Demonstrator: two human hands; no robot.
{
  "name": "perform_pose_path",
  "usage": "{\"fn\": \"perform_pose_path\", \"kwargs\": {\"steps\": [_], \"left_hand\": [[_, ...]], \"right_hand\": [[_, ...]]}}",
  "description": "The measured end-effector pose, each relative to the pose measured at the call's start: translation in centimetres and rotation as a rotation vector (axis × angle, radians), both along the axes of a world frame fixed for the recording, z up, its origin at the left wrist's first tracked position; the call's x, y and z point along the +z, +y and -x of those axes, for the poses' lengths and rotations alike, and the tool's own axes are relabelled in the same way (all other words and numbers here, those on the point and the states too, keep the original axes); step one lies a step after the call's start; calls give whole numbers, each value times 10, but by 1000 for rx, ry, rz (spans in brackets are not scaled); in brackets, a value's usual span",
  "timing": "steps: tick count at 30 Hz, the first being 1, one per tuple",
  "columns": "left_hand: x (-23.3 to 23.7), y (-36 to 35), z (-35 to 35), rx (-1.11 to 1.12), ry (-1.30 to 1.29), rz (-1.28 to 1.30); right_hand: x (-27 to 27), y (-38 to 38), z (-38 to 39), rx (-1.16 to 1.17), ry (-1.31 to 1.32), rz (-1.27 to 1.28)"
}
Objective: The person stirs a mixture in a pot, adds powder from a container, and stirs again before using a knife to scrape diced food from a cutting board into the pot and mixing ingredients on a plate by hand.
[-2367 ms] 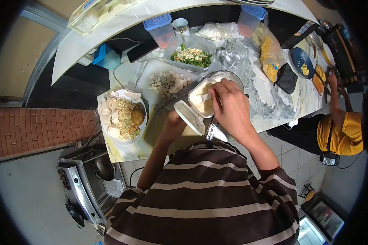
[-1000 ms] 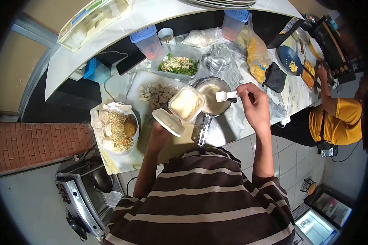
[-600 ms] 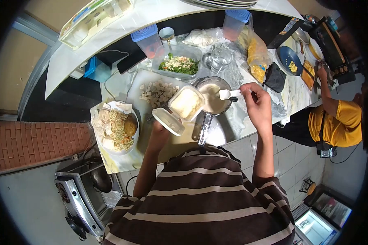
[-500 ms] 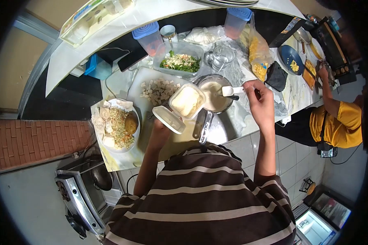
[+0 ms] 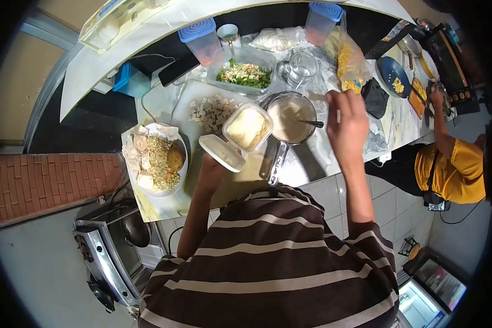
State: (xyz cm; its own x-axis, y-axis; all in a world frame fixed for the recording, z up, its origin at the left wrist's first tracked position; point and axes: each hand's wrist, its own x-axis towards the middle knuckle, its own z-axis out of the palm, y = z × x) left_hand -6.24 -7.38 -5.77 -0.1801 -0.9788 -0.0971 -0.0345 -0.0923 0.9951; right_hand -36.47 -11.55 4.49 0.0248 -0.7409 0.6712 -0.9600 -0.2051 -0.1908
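Note:
My left hand (image 5: 212, 168) grips a plastic tub (image 5: 249, 128) of pale powder from below, its lid (image 5: 222, 153) flipped open towards me. The tub is tilted beside a saucepan (image 5: 291, 117) of creamy beige liquid, where a dark-handled spoon (image 5: 309, 123) rests. To the right of the saucepan, my right hand (image 5: 348, 123) is raised with its fingers curled; whatever they hold is hidden. Behind the tub, small pale cubes (image 5: 213, 112) lie on a white cutting board (image 5: 188, 98).
A plate of chopped food (image 5: 161, 177) stands at left. Behind are a clear container of greens (image 5: 243, 74), a glass jug (image 5: 302, 66) and a bag of yellow pieces (image 5: 351, 65). At right, a person in yellow (image 5: 448, 169) works near a blue pan (image 5: 392, 76).
The white scoop that my right hand held over the saucepan is no longer visible. That hand has turned and moved slightly up. A paler patch shows in the liquid.

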Motion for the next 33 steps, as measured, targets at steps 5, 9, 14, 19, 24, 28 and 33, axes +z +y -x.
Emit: {"fn": "perform_pose_path", "kwargs": {"steps": [5,9,14,19,24,28,33], "left_hand": [[-5,-3,5,-5,21,0],[10,-1,14,-67,14,83],[9,6,8,-83,-13,265],[26,7,2,-95,34,185],[21,-4,6,109,504,71],[52,-28,-12,270,561,152],[126,-75,-51,443,255,376]], "right_hand": [[48,21,-17,164,-470,-89],[18,12,-51,447,-511,-323],[11,9,-71,590,-281,-388],[28,21,-59,481,-492,-257],[21,20,-81,557,-788,-284],[14,15,-101,555,-787,-251],[9,21,-116,512,-848,-278]]}}
